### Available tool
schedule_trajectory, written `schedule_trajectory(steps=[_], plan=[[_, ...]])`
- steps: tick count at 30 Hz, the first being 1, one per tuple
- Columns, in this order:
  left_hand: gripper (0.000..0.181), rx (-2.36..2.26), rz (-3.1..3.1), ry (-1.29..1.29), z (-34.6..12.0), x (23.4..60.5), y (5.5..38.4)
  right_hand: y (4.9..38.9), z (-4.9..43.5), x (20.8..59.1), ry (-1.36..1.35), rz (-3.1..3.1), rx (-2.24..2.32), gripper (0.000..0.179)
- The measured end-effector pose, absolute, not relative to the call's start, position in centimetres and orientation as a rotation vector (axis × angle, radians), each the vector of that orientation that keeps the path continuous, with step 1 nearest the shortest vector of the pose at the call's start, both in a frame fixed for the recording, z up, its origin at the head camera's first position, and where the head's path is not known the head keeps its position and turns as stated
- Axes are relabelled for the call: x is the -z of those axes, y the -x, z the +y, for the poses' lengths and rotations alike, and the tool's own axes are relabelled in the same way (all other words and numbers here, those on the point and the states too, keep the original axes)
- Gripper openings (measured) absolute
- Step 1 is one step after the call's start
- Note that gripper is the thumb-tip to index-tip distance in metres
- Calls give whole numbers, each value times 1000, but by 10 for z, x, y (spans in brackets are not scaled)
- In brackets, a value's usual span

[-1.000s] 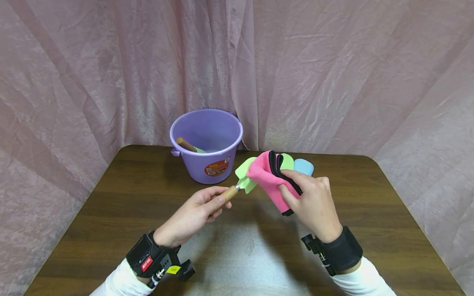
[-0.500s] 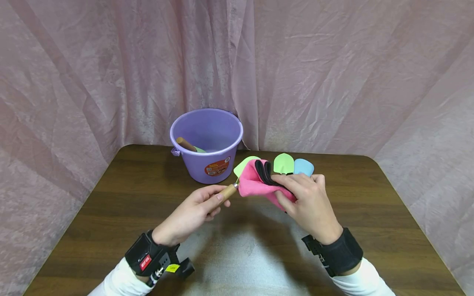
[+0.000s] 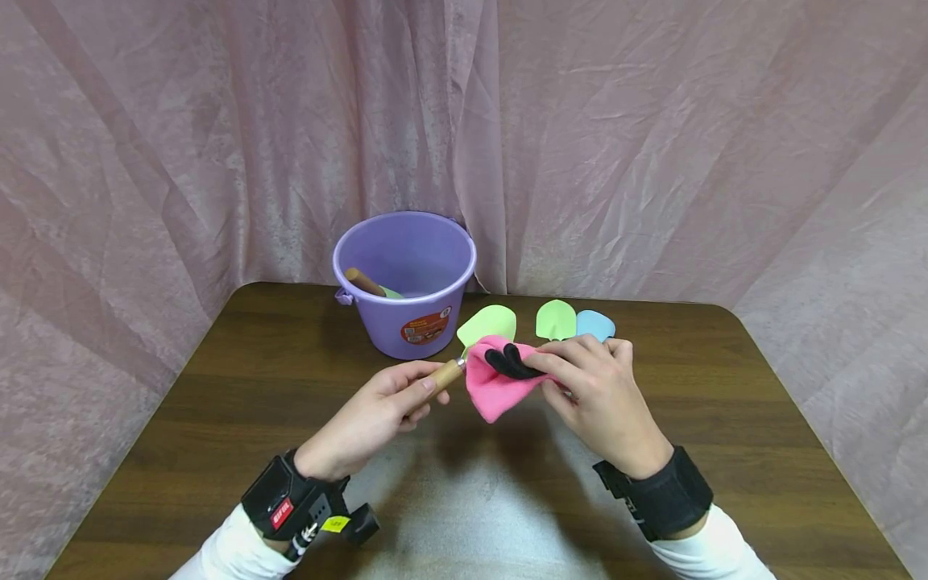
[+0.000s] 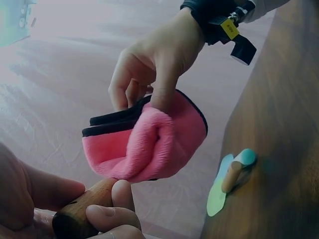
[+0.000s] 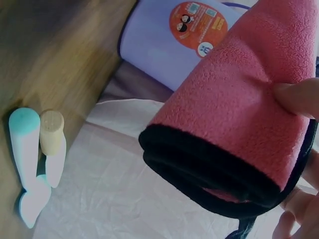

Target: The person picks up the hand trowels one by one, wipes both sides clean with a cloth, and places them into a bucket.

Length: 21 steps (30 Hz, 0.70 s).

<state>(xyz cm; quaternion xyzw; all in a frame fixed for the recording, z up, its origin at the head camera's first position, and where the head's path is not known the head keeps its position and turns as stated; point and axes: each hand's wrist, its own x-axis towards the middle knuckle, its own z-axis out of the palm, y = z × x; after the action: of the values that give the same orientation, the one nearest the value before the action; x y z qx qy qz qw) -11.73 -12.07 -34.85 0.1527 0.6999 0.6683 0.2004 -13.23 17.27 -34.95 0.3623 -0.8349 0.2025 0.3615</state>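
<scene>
My left hand [image 3: 373, 419] grips the wooden handle [image 3: 444, 377] of a small trowel, its light green blade [image 3: 489, 324] pointing up and away. A folded pink cloth [image 3: 495, 396] with black edging is pinched in my right hand [image 3: 600, 395]. The cloth lies over the lower blade and the neck, so those parts are hidden in the head view. In the left wrist view the handle's dark end [image 4: 75, 221] faces the camera, with the cloth [image 4: 154, 144] bunched just beyond it. My right thumb [image 5: 299, 97] presses into the cloth in the right wrist view.
A purple bucket [image 3: 377, 326] stands at the back of the wooden table [image 3: 239, 387], another wooden-handled tool [image 3: 364, 282] inside it. Behind my right hand lie a second green blade [image 3: 556, 320] and a light blue one [image 3: 594, 324]. A pink curtain [image 3: 616, 161] hangs behind.
My right hand has drawn the cloth left and down along the trowel, from the blade towards the handle. More of the blade's tip now shows. My left hand has barely moved.
</scene>
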Motion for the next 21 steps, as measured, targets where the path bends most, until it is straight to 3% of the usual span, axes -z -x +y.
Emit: schedule_trajectory(steps=[21], plan=[[34, -1884, 1930, -425, -121, 345, 116, 141, 189, 353, -683, -2261, -382, 28]])
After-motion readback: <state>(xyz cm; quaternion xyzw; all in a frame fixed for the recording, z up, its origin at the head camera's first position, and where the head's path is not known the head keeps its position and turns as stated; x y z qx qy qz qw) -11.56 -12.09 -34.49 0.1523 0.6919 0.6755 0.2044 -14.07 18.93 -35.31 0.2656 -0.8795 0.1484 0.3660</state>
